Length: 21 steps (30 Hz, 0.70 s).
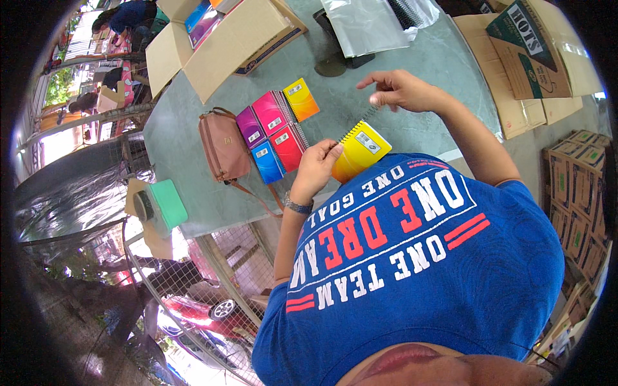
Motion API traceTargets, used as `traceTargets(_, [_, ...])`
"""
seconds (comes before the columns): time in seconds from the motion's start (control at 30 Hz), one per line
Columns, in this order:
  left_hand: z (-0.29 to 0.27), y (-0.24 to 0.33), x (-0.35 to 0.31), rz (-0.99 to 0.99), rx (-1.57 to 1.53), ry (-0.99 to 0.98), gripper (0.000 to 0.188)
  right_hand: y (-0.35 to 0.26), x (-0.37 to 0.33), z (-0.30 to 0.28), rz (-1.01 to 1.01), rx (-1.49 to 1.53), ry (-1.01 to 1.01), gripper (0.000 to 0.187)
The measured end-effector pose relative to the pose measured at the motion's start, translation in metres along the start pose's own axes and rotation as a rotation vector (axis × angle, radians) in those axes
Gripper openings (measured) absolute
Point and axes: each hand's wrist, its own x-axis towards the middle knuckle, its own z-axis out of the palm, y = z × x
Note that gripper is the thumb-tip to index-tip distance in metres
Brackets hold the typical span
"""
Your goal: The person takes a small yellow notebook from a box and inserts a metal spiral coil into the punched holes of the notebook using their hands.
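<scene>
A yellow spiral notebook (362, 153) is tilted close against my blue shirt. My left hand (317, 168) is closed on its left corner, thumb on the cover. From the notebook's bound edge a dark wire coil (369, 114) runs out beyond the upper right corner. Just above the coil's free end is my right hand (404, 91), open, with index finger and thumb apart; whether its lower fingers touch the wire I cannot tell. Left of my hands lie several small spiral notebooks: a yellow-orange one (302, 101), magenta (270, 110), purple (250, 125), red (287, 147) and blue (266, 162).
A brown handbag (223, 143) lies left of the notebooks on the grey-green table (212, 209). Clear plastic packaging (367, 29) and an open carton (241, 38) stand at the far side. A green container (168, 202) sits at the left edge; more cartons (531, 58) are at right.
</scene>
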Motion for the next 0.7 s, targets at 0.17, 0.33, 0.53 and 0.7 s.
traceTargets(0.17, [-0.001, -0.005, -0.003, 0.021, 0.07, 0.006, 0.03, 0.002, 0.002, -0.009, -0.138, -0.013, -0.176, 0.019])
traceTargets(0.33, [-0.001, 0.015, -0.007, -0.164, -0.191, -0.058, 0.026, 0.015, 0.008, -0.001, -0.037, 0.009, 0.05, 0.021])
traceTargets(0.53, [0.013, -0.009, -0.006, -0.045, -0.414, 0.055, 0.02, 0.011, 0.007, -0.002, 0.054, -0.113, 0.067, 0.021])
traceTargets(0.7, [0.004, -0.008, -0.007, -0.146, -0.618, 0.064, 0.021, 0.02, -0.003, -0.012, -0.151, 0.151, -0.081, 0.025])
